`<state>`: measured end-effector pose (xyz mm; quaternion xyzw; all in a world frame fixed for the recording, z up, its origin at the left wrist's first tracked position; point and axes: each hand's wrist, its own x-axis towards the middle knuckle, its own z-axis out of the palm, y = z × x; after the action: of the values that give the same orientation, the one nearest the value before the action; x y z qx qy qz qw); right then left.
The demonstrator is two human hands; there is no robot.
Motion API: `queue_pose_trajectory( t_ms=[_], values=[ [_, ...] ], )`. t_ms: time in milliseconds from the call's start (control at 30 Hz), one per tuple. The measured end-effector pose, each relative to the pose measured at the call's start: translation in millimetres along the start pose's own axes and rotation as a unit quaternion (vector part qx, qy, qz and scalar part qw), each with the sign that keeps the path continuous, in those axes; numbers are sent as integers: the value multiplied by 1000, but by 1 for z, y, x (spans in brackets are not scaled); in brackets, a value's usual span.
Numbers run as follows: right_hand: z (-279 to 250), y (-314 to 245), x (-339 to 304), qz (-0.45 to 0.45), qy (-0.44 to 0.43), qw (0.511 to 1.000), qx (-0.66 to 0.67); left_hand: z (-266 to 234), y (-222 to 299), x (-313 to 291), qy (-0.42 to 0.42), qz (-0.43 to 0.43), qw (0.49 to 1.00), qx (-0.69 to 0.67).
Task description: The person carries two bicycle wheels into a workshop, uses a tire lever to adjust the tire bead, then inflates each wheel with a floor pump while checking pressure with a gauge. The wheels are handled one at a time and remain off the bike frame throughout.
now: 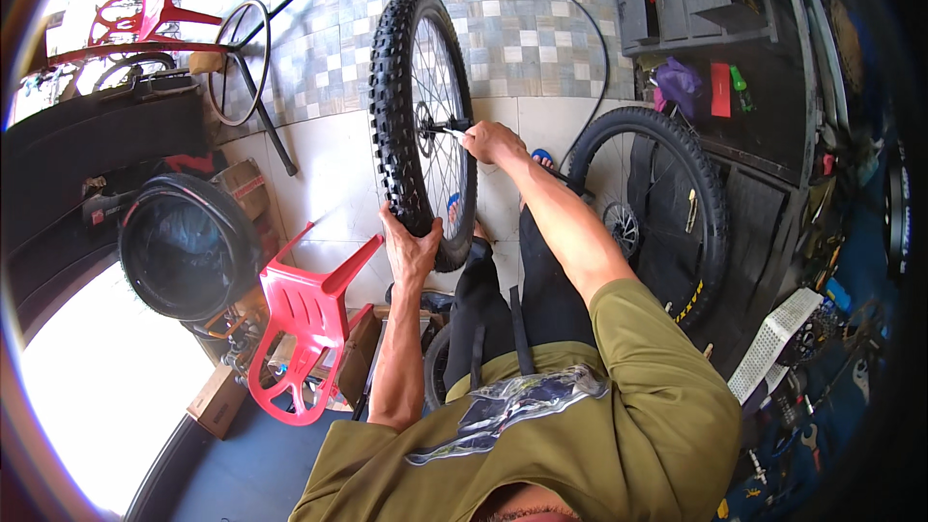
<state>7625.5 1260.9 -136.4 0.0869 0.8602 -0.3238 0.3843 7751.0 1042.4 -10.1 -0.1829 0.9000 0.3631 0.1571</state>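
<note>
Holding a knobby bike wheel (422, 126) upright over the tiled floor (329, 184), your left hand (411, 249) grips its lower tyre edge. Your right hand (491, 141) pinches a small tool (452, 132) at the hub (427, 123). Red plastic chair (304, 319) sits beside your left arm.

Hard daylight floods in at lower left and upper left, blown out to white. The right side sits dim and murky. Fisheye bending and dark vignetting crowd the rim; the centre is sharp.
</note>
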Motion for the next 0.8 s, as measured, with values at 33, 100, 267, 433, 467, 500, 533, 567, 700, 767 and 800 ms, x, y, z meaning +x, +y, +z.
queue_pose_trajectory(
  t_ms=[33,100,267,433,467,500,533,567,700,767,800],
  values=[
    [-2,-9,2,17,-18,1000,-1,-6,17,-2,-10,-17,1000,14],
    [-4,-23,3,48,-28,998,-12,-5,28,-4,-13,-25,998,60],
    [33,-33,25,87,-2,996,30,3,35,-15,-8,7,998,56],
    [48,-37,40,144,-48,986,69,6,29,-29,5,0,998,63],
    [51,-37,45,158,-53,983,75,7,26,-30,2,-5,998,59],
    [55,-32,51,158,-50,983,77,7,32,-32,-2,-30,998,56],
    [60,-28,57,159,-46,983,79,7,33,-32,-7,-34,998,53],
    [65,-22,61,159,-42,983,81,7,32,-30,-13,-37,998,50],
    [78,-32,63,203,-19,967,151,4,29,-27,-11,-55,998,41],
    [85,-29,65,218,-24,961,167,2,28,-28,-12,-54,998,40],
    [86,-30,65,224,-26,959,174,2,25,-28,-11,-55,998,37]
  ],
)
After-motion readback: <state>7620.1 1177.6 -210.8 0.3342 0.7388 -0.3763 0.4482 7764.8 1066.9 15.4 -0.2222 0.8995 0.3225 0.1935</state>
